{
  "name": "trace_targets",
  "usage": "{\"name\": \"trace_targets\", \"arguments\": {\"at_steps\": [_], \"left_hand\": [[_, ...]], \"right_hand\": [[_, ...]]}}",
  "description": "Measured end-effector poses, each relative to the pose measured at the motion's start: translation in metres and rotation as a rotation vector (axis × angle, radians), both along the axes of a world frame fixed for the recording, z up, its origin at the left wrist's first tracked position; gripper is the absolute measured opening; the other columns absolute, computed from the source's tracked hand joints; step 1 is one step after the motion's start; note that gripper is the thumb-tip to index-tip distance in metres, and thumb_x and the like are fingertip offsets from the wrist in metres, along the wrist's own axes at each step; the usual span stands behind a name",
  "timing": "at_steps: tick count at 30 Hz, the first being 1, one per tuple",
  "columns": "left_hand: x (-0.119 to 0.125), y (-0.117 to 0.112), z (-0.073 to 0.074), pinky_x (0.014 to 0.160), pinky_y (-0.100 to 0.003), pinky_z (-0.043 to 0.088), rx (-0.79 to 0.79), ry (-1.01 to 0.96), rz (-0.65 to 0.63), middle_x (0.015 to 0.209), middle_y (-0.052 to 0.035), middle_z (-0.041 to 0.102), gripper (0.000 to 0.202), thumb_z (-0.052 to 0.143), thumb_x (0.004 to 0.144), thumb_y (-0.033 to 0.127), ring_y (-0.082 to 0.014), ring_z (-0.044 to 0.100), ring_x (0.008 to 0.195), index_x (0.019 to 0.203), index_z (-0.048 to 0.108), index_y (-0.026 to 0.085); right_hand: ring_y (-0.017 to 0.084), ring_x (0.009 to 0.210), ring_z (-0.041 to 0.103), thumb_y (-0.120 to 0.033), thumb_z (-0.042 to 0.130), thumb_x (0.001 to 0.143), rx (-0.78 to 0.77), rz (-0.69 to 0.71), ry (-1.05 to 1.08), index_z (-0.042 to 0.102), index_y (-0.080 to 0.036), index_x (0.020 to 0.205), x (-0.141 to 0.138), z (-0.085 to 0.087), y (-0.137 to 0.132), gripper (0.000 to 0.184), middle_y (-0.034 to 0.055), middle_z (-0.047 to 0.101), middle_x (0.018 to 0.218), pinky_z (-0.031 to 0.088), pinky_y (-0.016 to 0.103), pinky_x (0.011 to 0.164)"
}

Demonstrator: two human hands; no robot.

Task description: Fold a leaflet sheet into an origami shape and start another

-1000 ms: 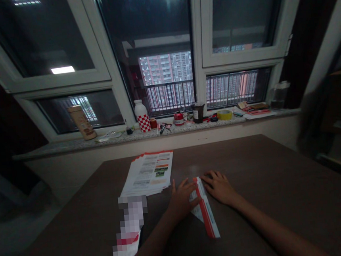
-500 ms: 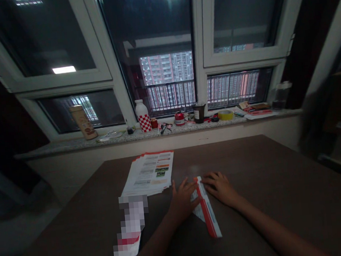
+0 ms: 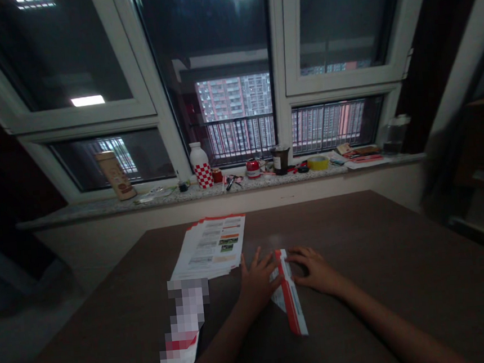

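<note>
A folded white and red paper (image 3: 290, 301) lies on the dark brown table (image 3: 379, 248) in front of me. My left hand (image 3: 257, 282) rests flat on its left side, fingers spread and pressing it down. My right hand (image 3: 315, 268) lies on the table at the paper's upper right edge, fingers curved and touching the fold. Neither hand grips anything.
A stack of printed leaflets (image 3: 211, 246) lies left of my hands, and another folded paper (image 3: 182, 328) sits nearer on the left. The stone windowsill (image 3: 100, 205) holds a checked bottle (image 3: 201, 165), a dark cup (image 3: 281, 159), a tape roll (image 3: 318, 163), a jar (image 3: 394, 134) and small items.
Both hands shifted slightly along the folded paper; my right hand's fingers drew closer to the fold. The paper stays in nearly the same place.
</note>
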State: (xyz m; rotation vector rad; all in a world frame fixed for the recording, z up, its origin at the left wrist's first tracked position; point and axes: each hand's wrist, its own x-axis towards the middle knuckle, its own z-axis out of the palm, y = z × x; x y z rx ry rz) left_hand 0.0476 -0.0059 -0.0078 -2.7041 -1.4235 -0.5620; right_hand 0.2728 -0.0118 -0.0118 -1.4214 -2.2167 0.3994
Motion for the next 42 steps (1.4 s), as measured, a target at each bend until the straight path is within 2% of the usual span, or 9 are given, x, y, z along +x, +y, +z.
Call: {"name": "trace_targets", "arguments": {"at_steps": [4,7,9,11,15,22,28,37,42], "left_hand": [[0.0,-0.002,0.001,0.107,-0.072,0.006,0.034,-0.054,-0.014,0.136,-0.0022,0.055,0.031,0.055,0.089,0.045,-0.0313,0.035,0.135,0.118,0.06,0.034],[-0.002,-0.006,0.001,0.112,-0.064,-0.002,0.013,-0.084,-0.102,0.121,-0.0007,0.065,0.022,0.057,0.089,0.041,-0.0254,0.048,0.125,0.107,0.066,0.032],[-0.004,-0.008,0.002,0.112,-0.063,-0.004,-0.012,-0.086,-0.137,0.119,0.0006,0.067,0.023,0.058,0.088,0.042,-0.0239,0.052,0.121,0.108,0.066,0.033],[-0.005,-0.01,0.004,0.111,-0.065,-0.002,-0.039,-0.071,-0.127,0.124,0.0004,0.064,0.031,0.058,0.086,0.046,-0.0258,0.051,0.122,0.115,0.063,0.035],[-0.006,-0.011,0.006,0.107,-0.071,-0.001,-0.08,-0.033,-0.104,0.137,0.0004,0.055,0.046,0.054,0.086,0.054,-0.0309,0.038,0.133,0.129,0.052,0.039],[-0.002,-0.005,0.001,0.106,-0.074,0.001,-0.058,0.043,-0.038,0.142,0.0022,0.048,0.047,0.047,0.09,0.054,-0.0323,0.029,0.138,0.134,0.045,0.04],[0.002,0.001,0.002,0.107,-0.073,0.005,-0.008,0.071,0.015,0.142,0.0012,0.049,0.046,0.046,0.09,0.053,-0.0334,0.031,0.138,0.133,0.048,0.037],[0.005,0.003,0.001,0.106,-0.073,-0.001,0.063,-0.015,0.02,0.136,-0.0021,0.055,0.038,0.048,0.092,0.045,-0.0332,0.033,0.136,0.127,0.054,0.033],[0.006,-0.009,0.007,0.109,-0.067,-0.008,0.059,-0.09,-0.064,0.125,-0.0028,0.063,0.032,0.053,0.09,0.042,-0.0294,0.043,0.13,0.119,0.06,0.031]], "right_hand": [[0.027,0.129,0.038,-0.041,0.066,0.076,0.015,0.023,0.017,0.064,-0.031,0.117,0.0,-0.001,-0.003,0.042,0.0039,0.049,0.137,0.028,0.043,0.108],[0.027,0.129,0.037,-0.042,0.064,0.078,0.021,0.027,0.013,0.064,-0.03,0.119,-0.001,-0.001,-0.003,0.042,0.0047,0.049,0.137,0.027,0.044,0.109],[0.027,0.129,0.037,-0.044,0.062,0.08,0.022,0.027,0.009,0.063,-0.031,0.121,-0.001,-0.002,-0.002,0.043,0.0049,0.049,0.137,0.027,0.043,0.109],[0.027,0.129,0.038,-0.045,0.06,0.081,0.023,0.018,0.002,0.062,-0.031,0.123,-0.002,-0.002,-0.002,0.044,0.0048,0.049,0.137,0.027,0.043,0.108],[0.026,0.127,0.04,-0.041,0.056,0.084,0.023,-0.036,-0.006,0.056,-0.03,0.129,-0.004,-0.005,0.0,0.047,0.0051,0.051,0.135,0.027,0.043,0.108],[0.025,0.124,0.043,-0.041,0.062,0.078,0.003,-0.08,0.019,0.057,-0.03,0.126,-0.003,-0.009,0.008,0.05,0.0051,0.053,0.132,0.031,0.041,0.105],[0.026,0.127,0.04,-0.044,0.066,0.075,-0.016,-0.048,0.025,0.056,-0.028,0.128,0.0,-0.008,0.006,0.056,0.0063,0.049,0.135,0.029,0.04,0.107],[0.028,0.132,0.034,-0.049,0.067,0.074,-0.061,0.015,0.001,0.057,-0.031,0.127,0.004,-0.006,0.004,0.056,0.0052,0.043,0.142,0.026,0.044,0.109],[0.027,0.132,0.035,-0.05,0.065,0.076,-0.043,0.019,-0.003,0.058,-0.029,0.126,0.003,-0.005,0.003,0.054,0.0066,0.044,0.141,0.026,0.043,0.11]]}}
